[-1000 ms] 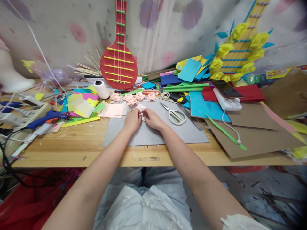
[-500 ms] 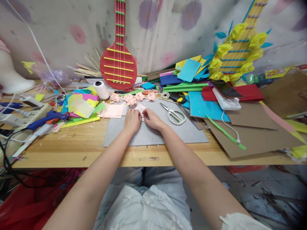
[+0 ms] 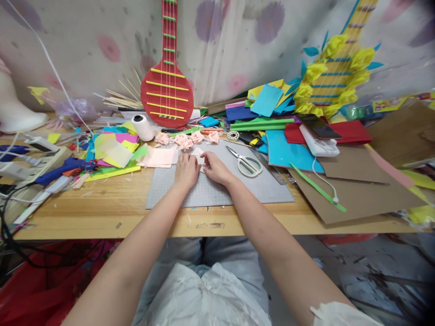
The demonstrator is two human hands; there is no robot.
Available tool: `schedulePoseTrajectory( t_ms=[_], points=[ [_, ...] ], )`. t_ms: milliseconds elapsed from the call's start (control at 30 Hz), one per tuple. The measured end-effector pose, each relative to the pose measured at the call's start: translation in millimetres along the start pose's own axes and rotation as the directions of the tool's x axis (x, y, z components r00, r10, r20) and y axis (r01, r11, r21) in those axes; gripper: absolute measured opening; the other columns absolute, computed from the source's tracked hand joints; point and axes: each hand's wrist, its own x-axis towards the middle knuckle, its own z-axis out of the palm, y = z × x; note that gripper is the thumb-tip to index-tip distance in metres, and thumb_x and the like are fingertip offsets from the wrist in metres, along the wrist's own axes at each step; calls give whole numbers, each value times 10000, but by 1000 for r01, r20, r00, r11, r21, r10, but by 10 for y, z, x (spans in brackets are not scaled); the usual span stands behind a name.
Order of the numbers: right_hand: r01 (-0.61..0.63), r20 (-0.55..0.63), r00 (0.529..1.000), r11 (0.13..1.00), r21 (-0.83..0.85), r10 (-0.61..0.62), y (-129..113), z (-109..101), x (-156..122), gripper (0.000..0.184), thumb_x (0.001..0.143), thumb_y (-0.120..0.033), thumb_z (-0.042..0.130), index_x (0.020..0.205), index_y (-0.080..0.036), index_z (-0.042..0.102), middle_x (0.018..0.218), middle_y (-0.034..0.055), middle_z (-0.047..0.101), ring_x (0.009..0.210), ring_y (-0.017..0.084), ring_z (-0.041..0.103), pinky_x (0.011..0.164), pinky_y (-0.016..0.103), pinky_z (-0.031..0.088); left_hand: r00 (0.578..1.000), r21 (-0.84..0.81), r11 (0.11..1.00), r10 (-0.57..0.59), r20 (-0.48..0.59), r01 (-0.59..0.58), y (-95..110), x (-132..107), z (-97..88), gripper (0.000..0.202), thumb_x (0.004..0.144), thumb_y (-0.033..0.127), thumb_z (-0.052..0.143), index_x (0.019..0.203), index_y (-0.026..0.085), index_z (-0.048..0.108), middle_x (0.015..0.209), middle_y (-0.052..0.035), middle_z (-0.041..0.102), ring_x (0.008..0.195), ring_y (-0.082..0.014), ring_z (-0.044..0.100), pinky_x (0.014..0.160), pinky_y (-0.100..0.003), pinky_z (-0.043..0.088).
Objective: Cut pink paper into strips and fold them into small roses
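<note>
Both of my hands rest on a grey cutting mat [image 3: 238, 190] at the middle of the wooden table. My left hand [image 3: 186, 170] and my right hand [image 3: 215, 168] are closed side by side, pinching a small piece of pale pink paper [image 3: 199, 154] between their fingertips. Just beyond the paper lie several crumpled pink paper flowers [image 3: 186, 139] in a row. A stack of pale pink paper squares [image 3: 159, 157] sits to the left of my left hand. White-handled scissors [image 3: 247, 163] lie on the mat to the right of my right hand.
Coloured paper sheets [image 3: 113, 151], a white thread spool [image 3: 142, 127] and a blue glue gun [image 3: 61, 167] crowd the left. A red paper guitar [image 3: 167, 90] leans on the wall; a yellow-flowered one [image 3: 335, 77] stands right. Blue card [image 3: 288, 156], brown cardboard [image 3: 360, 190], a metal ruler [image 3: 272, 167] lie right.
The hands stay in place, with only slight finger movement on the pink paper. The view has shifted a little.
</note>
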Motion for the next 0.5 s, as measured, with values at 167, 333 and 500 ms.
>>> schedulePoseTrajectory(
  t_ms=[167, 333, 500],
  points=[
    [19, 37, 999, 1000, -15, -18, -21, -7, 0, 355, 712, -71, 438, 1044, -186, 489, 721, -26, 564, 709, 129, 497, 777, 280, 378, 1000, 1, 1000, 7, 2, -7, -20, 5, 20, 157, 822, 297, 473, 807, 176, 571, 947, -110, 516, 1028, -265, 423, 890, -391, 382],
    [-52, 28, 998, 999, 9, 52, -27, -14, 18, 292, 734, -112, 446, 996, -198, 542, 723, -22, 587, 711, 134, 501, 754, 270, 385, 1000, -64, 998, 13, 3, -13, -35, -42, -10, 182, 828, 298, 439, 810, 187, 581, 978, -114, 509, 1061, -268, 398, 920, -412, 368],
    [-87, 44, 995, 996, 24, 86, -7, -19, 37, 306, 727, -88, 424, 982, -196, 555, 729, -18, 589, 704, 132, 500, 720, 259, 390, 1000, -96, 995, 12, -5, -12, -60, -157, -56, 222, 745, 388, 560, 853, 195, 564, 1017, -109, 475, 1105, -269, 372, 977, -403, 335]
  ],
)
